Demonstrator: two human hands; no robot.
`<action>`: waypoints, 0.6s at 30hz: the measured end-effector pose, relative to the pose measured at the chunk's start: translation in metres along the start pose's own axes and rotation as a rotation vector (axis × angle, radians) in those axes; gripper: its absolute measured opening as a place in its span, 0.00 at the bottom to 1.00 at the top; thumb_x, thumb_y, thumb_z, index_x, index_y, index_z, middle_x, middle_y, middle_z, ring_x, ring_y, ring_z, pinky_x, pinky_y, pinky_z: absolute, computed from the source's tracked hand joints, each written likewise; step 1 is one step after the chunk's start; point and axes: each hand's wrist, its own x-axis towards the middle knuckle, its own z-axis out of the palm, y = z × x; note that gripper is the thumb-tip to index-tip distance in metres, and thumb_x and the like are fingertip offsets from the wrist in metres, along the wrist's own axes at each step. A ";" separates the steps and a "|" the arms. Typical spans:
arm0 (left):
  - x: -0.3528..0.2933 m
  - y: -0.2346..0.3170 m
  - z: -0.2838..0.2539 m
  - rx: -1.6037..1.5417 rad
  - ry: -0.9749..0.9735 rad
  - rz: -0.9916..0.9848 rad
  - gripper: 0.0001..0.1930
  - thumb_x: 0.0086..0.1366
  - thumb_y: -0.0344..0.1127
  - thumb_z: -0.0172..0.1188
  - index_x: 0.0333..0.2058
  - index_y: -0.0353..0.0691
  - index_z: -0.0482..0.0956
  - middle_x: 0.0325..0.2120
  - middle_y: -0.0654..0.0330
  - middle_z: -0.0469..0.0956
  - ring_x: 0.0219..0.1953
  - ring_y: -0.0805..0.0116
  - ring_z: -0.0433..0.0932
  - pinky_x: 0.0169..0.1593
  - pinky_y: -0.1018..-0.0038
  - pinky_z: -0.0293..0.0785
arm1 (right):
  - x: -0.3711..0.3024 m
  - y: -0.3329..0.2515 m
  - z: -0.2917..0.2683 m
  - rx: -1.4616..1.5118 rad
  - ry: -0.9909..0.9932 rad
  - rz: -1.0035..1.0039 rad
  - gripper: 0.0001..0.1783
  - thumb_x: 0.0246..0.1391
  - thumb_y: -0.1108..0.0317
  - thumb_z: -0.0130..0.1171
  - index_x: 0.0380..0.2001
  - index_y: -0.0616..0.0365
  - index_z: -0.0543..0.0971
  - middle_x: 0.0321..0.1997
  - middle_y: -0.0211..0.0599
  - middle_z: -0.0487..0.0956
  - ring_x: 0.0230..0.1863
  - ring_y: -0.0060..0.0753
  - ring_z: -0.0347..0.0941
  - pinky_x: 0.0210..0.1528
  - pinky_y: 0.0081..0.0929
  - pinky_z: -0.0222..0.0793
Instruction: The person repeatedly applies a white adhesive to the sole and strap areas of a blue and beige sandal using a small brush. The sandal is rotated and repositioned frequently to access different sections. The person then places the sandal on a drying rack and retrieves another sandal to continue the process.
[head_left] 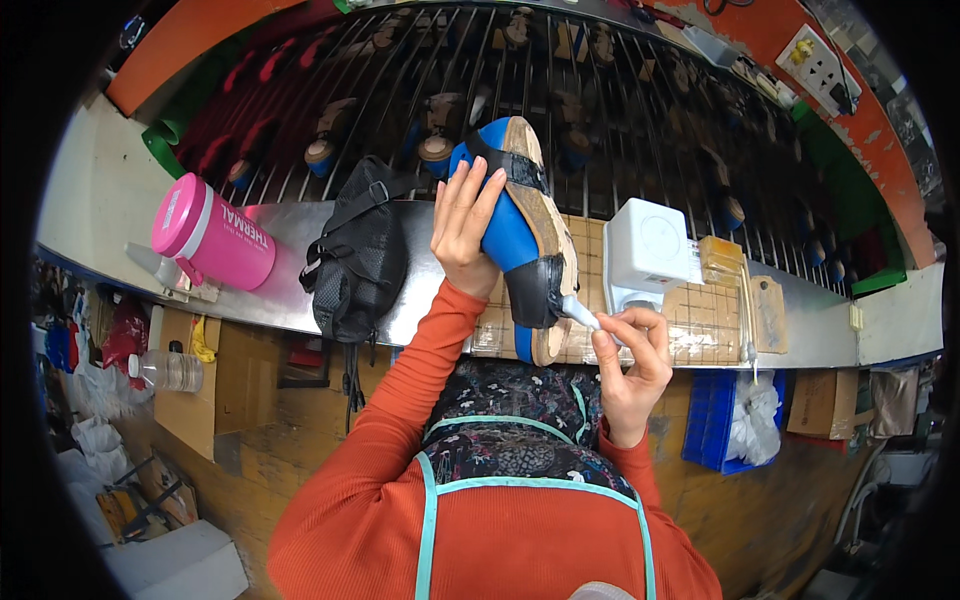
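A shoe on a blue last, with wide black straps and a tan sole edge, is tilted over the near edge of the bench. My left hand is closed around its blue side, fingers lying along the last; the thumb is hidden. In my right hand, thumb and fingertips pinch a short, pale grey, brush-like tool. Its tip touches or nearly touches the shoe by the lower black strap and sole edge. The tool's exact kind is not clear.
Left on the metal bench are a pink thermal mug and a black bag. Right are a white pot and a yellowish block. Behind runs a rod conveyor carrying shoes. Below hangs a blue bin.
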 end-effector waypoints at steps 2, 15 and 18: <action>0.004 0.001 0.001 0.000 -0.002 0.004 0.23 0.54 0.28 0.61 0.52 0.46 0.80 0.55 0.55 0.75 0.59 0.52 0.71 0.62 0.52 0.62 | 0.000 0.000 -0.001 0.017 0.004 0.003 0.10 0.48 0.78 0.67 0.37 0.60 0.85 0.37 0.33 0.74 0.33 0.21 0.70 0.31 0.17 0.67; 0.012 0.008 0.006 -0.008 -0.016 0.015 0.24 0.53 0.25 0.60 0.51 0.48 0.80 0.54 0.57 0.76 0.58 0.54 0.73 0.62 0.54 0.63 | 0.015 0.005 -0.002 0.101 0.079 0.048 0.10 0.50 0.77 0.65 0.37 0.62 0.84 0.38 0.34 0.72 0.33 0.21 0.70 0.32 0.17 0.68; 0.010 0.007 0.006 -0.008 -0.031 0.025 0.25 0.53 0.24 0.60 0.52 0.48 0.80 0.54 0.57 0.76 0.58 0.54 0.73 0.62 0.55 0.63 | 0.019 0.007 0.000 0.067 0.085 -0.013 0.09 0.51 0.77 0.65 0.38 0.62 0.84 0.40 0.34 0.71 0.33 0.21 0.70 0.32 0.17 0.68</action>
